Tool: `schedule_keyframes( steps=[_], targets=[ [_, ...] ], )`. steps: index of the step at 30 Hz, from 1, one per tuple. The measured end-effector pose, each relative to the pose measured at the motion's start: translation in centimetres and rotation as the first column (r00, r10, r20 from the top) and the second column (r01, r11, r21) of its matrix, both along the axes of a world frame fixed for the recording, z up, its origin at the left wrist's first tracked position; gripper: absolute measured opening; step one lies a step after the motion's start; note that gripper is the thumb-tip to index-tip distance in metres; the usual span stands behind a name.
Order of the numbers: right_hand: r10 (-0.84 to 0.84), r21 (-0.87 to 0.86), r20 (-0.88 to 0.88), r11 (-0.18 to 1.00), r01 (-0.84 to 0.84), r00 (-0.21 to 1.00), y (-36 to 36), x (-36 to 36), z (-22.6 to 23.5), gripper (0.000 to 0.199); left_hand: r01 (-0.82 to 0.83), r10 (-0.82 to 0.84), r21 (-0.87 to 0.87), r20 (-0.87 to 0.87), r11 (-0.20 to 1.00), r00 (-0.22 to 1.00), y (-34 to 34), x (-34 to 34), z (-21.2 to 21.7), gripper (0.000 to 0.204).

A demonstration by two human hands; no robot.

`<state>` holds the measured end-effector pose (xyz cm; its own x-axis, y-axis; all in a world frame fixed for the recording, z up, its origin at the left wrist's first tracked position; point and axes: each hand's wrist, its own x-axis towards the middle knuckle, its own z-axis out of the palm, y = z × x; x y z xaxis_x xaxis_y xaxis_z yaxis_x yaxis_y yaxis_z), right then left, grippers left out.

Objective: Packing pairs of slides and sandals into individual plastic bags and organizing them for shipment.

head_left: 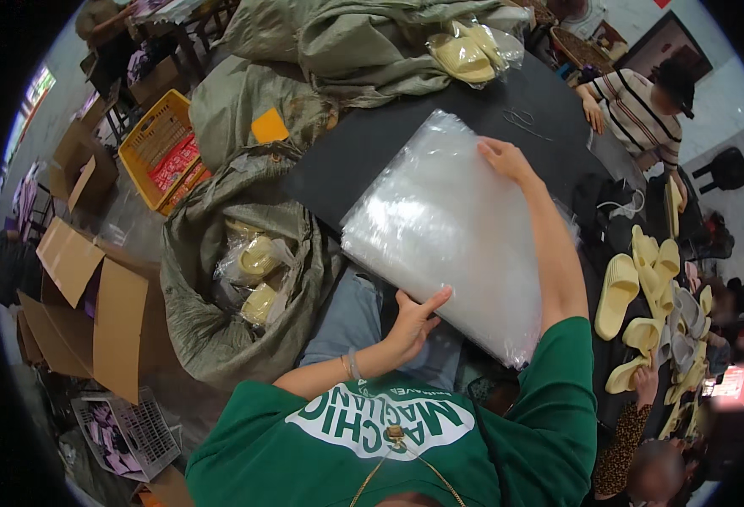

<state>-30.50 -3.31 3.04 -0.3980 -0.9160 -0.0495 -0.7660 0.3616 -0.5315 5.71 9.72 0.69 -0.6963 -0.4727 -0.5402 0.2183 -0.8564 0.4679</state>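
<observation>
A thick stack of clear plastic bags (448,237) lies tilted across the black table's near edge, partly over my lap. My left hand (417,321) grips its near edge, thumb on top and the other fingers partly hidden below. At the far right edge, my right hand (507,159) closes on the same stack, its forearm running along the right side. Left of the bags, an open green woven sack (190,296) holds yellow slippers (259,256) packed in clear bags. Another bagged pair of yellow slippers (465,57) rests at the table's far side.
Loose yellow slippers (617,296) and grey ones (686,313) crowd the black table (330,169) on the right, where co-workers handle some. On the left stand a yellow crate (148,160), open cardboard boxes (118,313) and a grey crate (148,435). More green sacking (347,42) lies beyond.
</observation>
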Motion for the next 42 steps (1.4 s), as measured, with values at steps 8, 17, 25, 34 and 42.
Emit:
schedule_keyframes(
  steps=[8,17,25,34,42],
  targets=[
    [-0.140,0.137,-0.063,0.980,0.147,0.988,1.2,3.2,0.9,0.054,-0.069,0.070,0.071,-0.014,0.995,0.997,-0.8,-0.4,0.3,0.058],
    [-0.096,0.051,-0.153,0.993,0.105,0.984,2.9,3.8,1.8,0.060,0.017,-0.017,0.001,0.034,1.000,0.999,-1.1,-0.8,-0.2,0.040],
    [-0.145,0.007,-0.428,0.986,0.164,0.892,4.3,4.6,-0.9,0.063,0.077,-0.077,0.011,0.079,0.997,0.994,-0.4,-0.5,-1.0,0.038],
    [-0.166,0.075,-0.362,0.976,0.206,0.917,5.7,4.6,-0.3,0.070,0.047,-0.043,-0.038,0.117,0.998,0.992,-0.4,0.0,-1.9,0.035],
    [-0.229,-0.011,-0.294,0.972,0.237,0.928,6.3,4.2,-0.5,0.075,-0.074,0.080,0.110,-0.050,0.991,0.996,1.2,-0.9,-0.9,0.039]
  ],
)
